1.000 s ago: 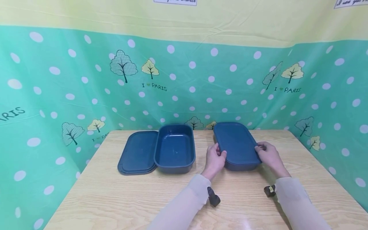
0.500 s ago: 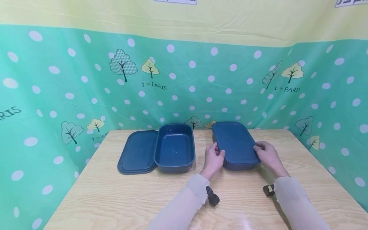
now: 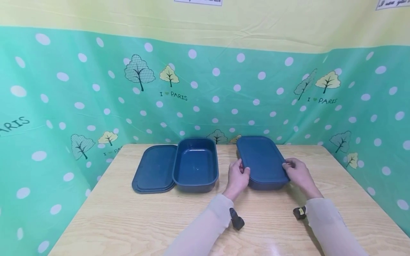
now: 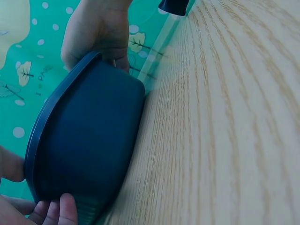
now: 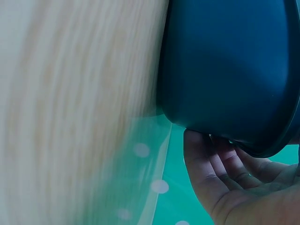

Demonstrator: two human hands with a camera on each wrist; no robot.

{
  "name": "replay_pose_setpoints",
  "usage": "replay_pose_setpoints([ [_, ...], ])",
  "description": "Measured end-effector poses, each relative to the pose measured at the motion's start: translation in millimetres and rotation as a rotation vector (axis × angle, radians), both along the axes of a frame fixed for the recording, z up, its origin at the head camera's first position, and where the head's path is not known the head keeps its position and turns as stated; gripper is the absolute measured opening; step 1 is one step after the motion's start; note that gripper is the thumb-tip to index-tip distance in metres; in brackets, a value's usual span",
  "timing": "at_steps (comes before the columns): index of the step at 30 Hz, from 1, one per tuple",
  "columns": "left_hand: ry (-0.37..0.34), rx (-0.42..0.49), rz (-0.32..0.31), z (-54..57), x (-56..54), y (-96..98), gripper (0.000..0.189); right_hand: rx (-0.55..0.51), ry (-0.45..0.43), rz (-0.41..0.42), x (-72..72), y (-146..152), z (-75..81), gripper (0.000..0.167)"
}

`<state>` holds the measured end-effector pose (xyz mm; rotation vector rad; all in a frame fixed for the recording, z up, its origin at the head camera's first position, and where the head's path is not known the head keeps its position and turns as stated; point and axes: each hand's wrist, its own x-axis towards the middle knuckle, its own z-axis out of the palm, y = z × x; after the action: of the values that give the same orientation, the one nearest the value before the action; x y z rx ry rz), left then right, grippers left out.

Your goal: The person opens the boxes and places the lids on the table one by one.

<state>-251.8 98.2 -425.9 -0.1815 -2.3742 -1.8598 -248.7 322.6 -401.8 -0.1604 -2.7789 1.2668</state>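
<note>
Lidded box: the dark blue box (image 3: 269,186) is resting right of the table's middle, its far end lying near the back edge; a matching lid (image 3: 261,158) is covering its top.
Left hand: this hand (image 3: 237,179) is gripping the box's left side, the thumb lying at the lid's rim and the fingers bending against the wall.
Right hand: this hand (image 3: 298,174) is gripping the right side at the rim; the two hands are staying apart, the box filling the space between them.
Open box: a second blue box (image 3: 196,167) is standing uncovered near the back edge, left of the lidded one and well apart from it.
Loose lid: a flat blue lid (image 3: 154,169) is lying toward the table's back left corner, touching or running under the open box; which, I cannot tell.
Table: the wood-grain top (image 3: 153,220) is carrying everything.
Cloth: a dotted green cloth (image 3: 224,117) is hanging behind the back edge.
</note>
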Motion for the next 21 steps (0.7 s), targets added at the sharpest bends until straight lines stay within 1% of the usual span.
replay_pose_setpoints([
  [3,0.009,0.008,0.004,0.2,0.5,0.4,0.048,0.000,-0.002,0.002,0.4,-0.2,-0.1,0.048],
  [12,-0.008,0.030,0.022,1.0,1.6,0.3,0.048,0.010,0.009,0.009,1.6,-2.7,0.9,0.048],
  [21,-0.002,0.010,0.061,2.2,1.9,-1.4,0.047,0.017,0.019,0.021,0.5,-4.3,0.5,0.049],
])
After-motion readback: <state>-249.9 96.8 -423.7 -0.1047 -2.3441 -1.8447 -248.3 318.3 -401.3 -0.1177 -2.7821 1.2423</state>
